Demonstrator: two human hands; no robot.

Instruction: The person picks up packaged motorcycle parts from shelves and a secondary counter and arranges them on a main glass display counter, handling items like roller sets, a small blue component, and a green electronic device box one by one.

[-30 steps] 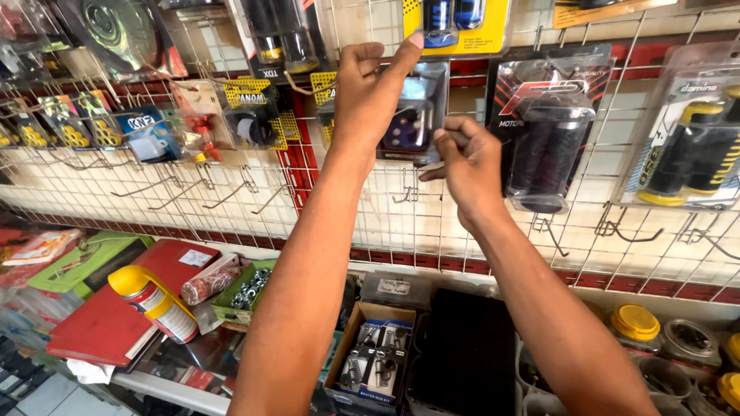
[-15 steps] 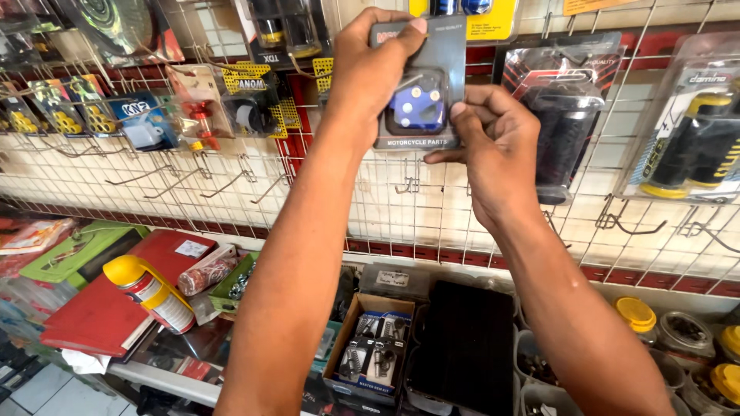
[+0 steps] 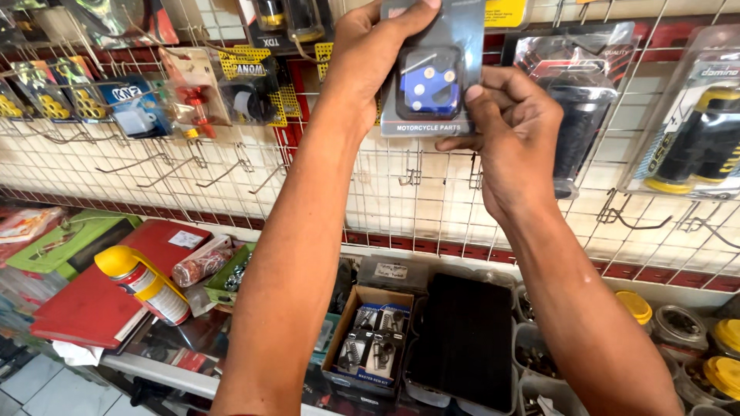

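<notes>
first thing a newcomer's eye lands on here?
Top centre: both hands hold up a blister pack with a blue metal part inside, the left hand gripping its upper edge and the right hand its lower right side, in front of a wire grid wall. Next, the yellow-capped spray can lying on a red folder at lower left, and the black-and-yellow handlebar grips hanging far right.
</notes>
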